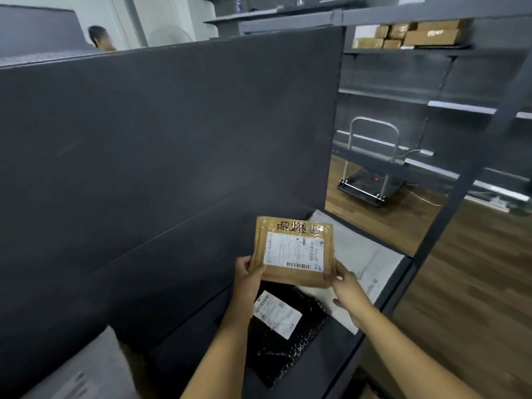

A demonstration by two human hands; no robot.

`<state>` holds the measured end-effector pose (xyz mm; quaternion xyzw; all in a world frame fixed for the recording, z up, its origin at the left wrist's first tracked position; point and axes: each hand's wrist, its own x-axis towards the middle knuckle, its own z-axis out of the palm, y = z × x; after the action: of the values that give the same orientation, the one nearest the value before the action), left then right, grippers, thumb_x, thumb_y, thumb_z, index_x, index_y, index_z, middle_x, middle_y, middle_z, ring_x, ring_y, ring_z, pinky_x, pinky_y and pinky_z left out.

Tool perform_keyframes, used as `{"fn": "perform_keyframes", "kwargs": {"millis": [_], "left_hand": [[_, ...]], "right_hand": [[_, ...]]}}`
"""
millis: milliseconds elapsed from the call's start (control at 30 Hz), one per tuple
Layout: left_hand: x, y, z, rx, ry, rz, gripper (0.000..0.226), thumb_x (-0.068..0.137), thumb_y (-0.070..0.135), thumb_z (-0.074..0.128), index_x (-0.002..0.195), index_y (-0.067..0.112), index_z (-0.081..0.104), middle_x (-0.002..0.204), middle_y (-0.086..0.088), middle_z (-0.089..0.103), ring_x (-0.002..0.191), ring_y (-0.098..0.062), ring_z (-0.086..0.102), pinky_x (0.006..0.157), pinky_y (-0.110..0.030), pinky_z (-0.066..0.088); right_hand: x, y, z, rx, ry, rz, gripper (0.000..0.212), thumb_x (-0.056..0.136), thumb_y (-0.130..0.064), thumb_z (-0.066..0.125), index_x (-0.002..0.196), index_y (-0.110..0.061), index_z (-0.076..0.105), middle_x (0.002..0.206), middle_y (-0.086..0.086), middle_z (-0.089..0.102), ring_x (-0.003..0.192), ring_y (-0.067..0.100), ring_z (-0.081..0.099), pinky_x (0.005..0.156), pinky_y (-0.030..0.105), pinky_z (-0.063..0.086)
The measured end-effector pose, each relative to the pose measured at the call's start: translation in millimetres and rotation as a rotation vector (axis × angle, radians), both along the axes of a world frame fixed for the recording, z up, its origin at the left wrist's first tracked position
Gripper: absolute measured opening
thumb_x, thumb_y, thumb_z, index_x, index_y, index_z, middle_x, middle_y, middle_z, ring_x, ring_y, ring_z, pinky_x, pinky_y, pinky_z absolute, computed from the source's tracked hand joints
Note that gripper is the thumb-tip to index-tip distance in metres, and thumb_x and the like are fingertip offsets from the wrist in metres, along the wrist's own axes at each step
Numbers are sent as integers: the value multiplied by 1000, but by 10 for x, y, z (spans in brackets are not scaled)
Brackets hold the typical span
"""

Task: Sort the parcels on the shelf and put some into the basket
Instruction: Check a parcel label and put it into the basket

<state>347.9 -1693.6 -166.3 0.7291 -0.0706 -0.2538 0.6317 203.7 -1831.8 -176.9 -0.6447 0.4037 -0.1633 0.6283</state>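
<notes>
Both forearms are reaching in from the bottom edge; left hand (247, 276) and right hand (344, 279) are holding one brown parcel (292, 250) up over the shelf (325, 370), label facing the camera.

- Left grip: fingers curling round the parcel's near left corner, thumb on top; clamped.
- Right grip: fingertips pinching the near right corner; clamped, but lightly by the look of it.
- Parcel is hanging clear of the shelf, above a black padded bag (288, 349) and a white mailer (371, 254), both lying flat.
- Grey parcel (86, 370) is sitting low left; hand trolley (371, 182) is standing well behind on the floor; no basket is showing.

Risks, as judged from here:
- Both grips are sitting on the near edge only, so the far end is carrying no support; glossy tape could be making it slippery; a one-handed release may be tipping it down onto the black bag.
- Basket being out of view, the carry is needing a turn; a trailing forearm could be dragging the black bag toward the shelf's front edge.
</notes>
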Motion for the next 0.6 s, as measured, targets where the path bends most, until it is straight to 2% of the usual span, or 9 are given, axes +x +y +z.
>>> {"fn": "perform_keyframes", "kwargs": {"millis": [33,133,200,267,333,400,500,600], "left_hand": [[-49,118,38,-3,-13,21,20,92,11,60,107,15,48,103,-1,57,88,-10,57,72,-22,45],[-205,517,162,-10,-52,86,20,92,15,61,105,20,46,104,2,56,87,-2,54,66,-17,40],[-287,794,243,-6,-67,138,24,92,16,60,110,21,45,111,0,55,91,-4,53,68,-17,41],[-372,1077,329,34,-67,203,35,93,18,59,124,19,43,120,1,53,102,-10,54,79,-21,43],[-450,1347,423,100,-66,270,54,94,22,57,143,18,35,135,0,50,122,-19,49,99,-31,41],[-519,1603,528,121,-74,324,59,95,25,55,148,21,29,141,2,47,131,-23,43,100,-32,38],[-599,1990,715,198,-114,369,53,97,29,52,145,18,32,134,2,50,125,-27,48,87,-29,37],[-649,2373,917,188,-141,453,52,93,25,57,140,17,36,120,-1,60,103,-19,59,80,-29,50]], "right_hand": [[-14,70,58,-5,-12,37,35,98,-14,43,127,-34,47,108,-8,59,82,0,61,77,21,51],[-17,280,230,-63,-13,176,39,98,-17,41,130,-39,47,126,2,50,108,16,52,100,39,43],[13,455,330,-80,-41,244,39,98,-18,42,130,-39,48,118,-2,50,101,10,53,97,35,43],[46,682,429,-92,-75,321,38,98,-16,42,126,-39,50,114,-5,53,92,3,53,90,30,43],[84,902,494,-108,-89,404,41,97,-15,42,133,-36,49,123,-5,54,106,10,53,95,32,42],[150,1106,563,-130,-97,462,44,98,-17,44,139,-33,45,131,-5,51,120,16,48,104,37,41],[290,1447,705,-134,-134,537,45,98,-19,45,141,-32,42,141,2,46,120,17,47,106,38,39],[404,1807,859,-87,-152,617,48,98,-28,47,144,-37,36,145,0,42,126,19,43,105,38,36]]}}
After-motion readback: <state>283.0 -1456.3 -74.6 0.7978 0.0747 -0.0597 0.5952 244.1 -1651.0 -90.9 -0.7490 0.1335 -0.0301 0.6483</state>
